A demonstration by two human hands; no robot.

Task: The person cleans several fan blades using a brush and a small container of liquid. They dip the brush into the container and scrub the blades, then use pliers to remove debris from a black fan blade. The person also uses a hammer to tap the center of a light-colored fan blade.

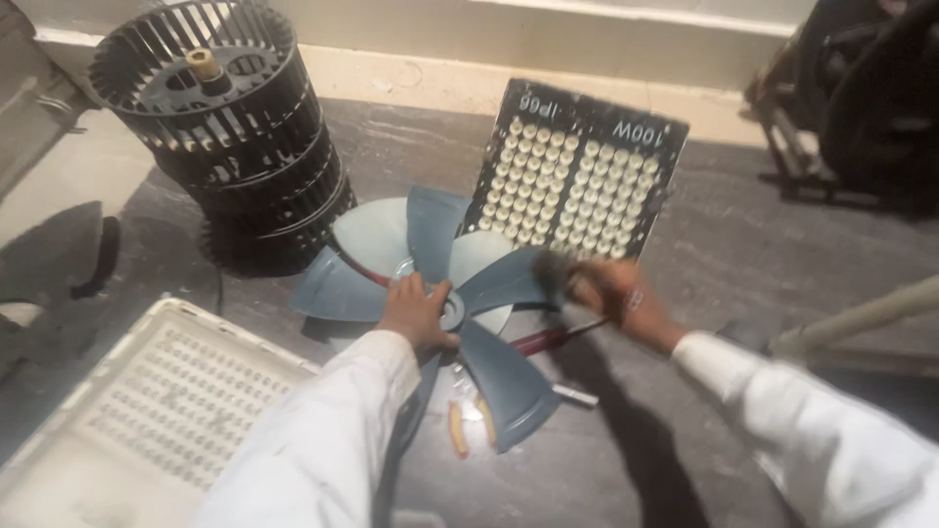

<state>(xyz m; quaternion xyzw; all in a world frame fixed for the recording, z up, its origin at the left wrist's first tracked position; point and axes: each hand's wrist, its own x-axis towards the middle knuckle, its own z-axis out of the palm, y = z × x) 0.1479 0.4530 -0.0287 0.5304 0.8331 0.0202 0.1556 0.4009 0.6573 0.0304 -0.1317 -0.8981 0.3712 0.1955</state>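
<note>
White printed markings run along the top edge of the black rectangular LED panel (575,176) leaning behind the fan; no packages or screens show

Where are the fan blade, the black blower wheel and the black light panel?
fan blade (509,386): head view, on the lower blade.
black blower wheel (249,161): head view, on its slatted side.
black light panel (572,181): head view, on the grid of lamps.

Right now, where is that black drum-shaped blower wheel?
The black blower wheel stands at the upper left of the head view, on the floor just behind the grey fan blade under the left hand.
</note>
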